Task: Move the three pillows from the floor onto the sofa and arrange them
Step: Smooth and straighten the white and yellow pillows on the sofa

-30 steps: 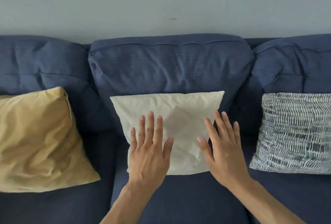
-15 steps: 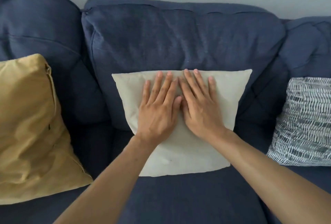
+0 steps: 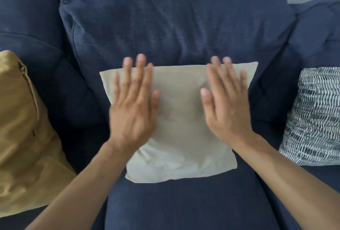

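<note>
You're leaning over a navy blue sofa (image 3: 184,207) with both arms stretched out, and all three pillows are sitting on its seat, propped against the back cushions. The cream pillow (image 3: 180,128) is taking the middle spot, leaning back on the centre back cushion (image 3: 174,27) with its bottom edge resting on the seat. Your left hand (image 3: 133,108) is laying flat over the left part of that cream pillow, fingers spread out and straight, with the fingertips poking just past its top edge. Your right hand (image 3: 228,108) is doing the same over the right part, palm down, fingers splayed, gripping nothing. Both hands are looking blurry, so whether they're pressing on the fabric or floating just above it, I honestly can't tell. A strip of bare cream fabric is showing between the two hands. To the left of the cream pillow, the mustard yellow pillow (image 3: 24,137) is leaning upright, and to the right the blue-and-white patterned pillow (image 3: 314,117) is standing against the sofa back, both well apart from the middle one.
</note>
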A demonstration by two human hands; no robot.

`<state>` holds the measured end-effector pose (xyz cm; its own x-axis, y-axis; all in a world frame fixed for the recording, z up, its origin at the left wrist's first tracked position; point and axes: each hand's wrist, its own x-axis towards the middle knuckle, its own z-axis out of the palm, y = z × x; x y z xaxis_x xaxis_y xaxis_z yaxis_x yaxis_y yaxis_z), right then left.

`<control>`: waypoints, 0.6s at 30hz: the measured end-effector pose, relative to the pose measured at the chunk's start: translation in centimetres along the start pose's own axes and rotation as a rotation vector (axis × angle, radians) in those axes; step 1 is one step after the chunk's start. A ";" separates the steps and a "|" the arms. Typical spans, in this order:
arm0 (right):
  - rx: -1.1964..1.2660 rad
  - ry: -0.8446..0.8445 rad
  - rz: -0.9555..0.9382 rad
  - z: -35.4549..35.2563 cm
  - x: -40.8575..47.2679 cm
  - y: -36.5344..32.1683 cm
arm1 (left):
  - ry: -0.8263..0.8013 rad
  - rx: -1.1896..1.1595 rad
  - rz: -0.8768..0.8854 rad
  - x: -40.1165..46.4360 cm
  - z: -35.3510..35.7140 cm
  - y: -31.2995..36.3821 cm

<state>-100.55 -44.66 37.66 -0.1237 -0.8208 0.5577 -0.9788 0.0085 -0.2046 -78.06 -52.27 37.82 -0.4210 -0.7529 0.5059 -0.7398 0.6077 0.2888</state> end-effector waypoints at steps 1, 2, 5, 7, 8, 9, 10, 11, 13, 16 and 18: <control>0.043 -0.033 -0.090 0.6 0.2 -1.2 | 0.003 -0.032 0.046 0.5 0.7 1.7; 0.074 -0.074 -0.159 1.2 0.3 -2.0 | -0.011 -0.042 0.089 0.8 1.6 3.0; 0.040 -0.135 -0.224 3.1 0.6 -1.1 | -0.094 0.025 0.149 1.3 3.9 3.1; -0.048 -0.129 -0.238 3.4 0.5 1.0 | -0.139 0.098 0.154 1.0 4.1 0.7; -0.076 -0.137 -0.224 3.2 0.4 2.1 | -0.157 0.135 0.150 0.7 3.8 -0.7; -0.089 -0.147 -0.185 2.7 0.3 2.9 | -0.172 0.166 0.138 0.3 3.3 -2.1; -0.096 -0.156 -0.127 2.2 0.1 3.6 | -0.183 0.194 0.117 -0.2 2.7 -3.3; -0.102 -0.160 -0.056 1.7 0.0 4.3 | -0.189 0.215 0.089 -0.7 2.0 -4.5; -0.119 -0.133 0.085 0.5 -0.3 5.1 | -0.188 0.236 0.014 -1.6 0.7 -6.0; -0.104 -0.038 0.158 -0.9 -0.7 4.0 | -0.123 0.200 -0.076 -2.3 -0.8 -5.2; -0.037 -0.011 0.072 -0.9 -1.8 1.3 | -0.050 0.137 -0.055 -3.0 -0.4 -1.9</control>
<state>-101.72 -42.65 37.12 -0.1925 -0.8235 0.5336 -0.9728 0.0889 -0.2138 -75.15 -51.07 36.11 -0.4011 -0.7975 0.4507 -0.8255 0.5280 0.1995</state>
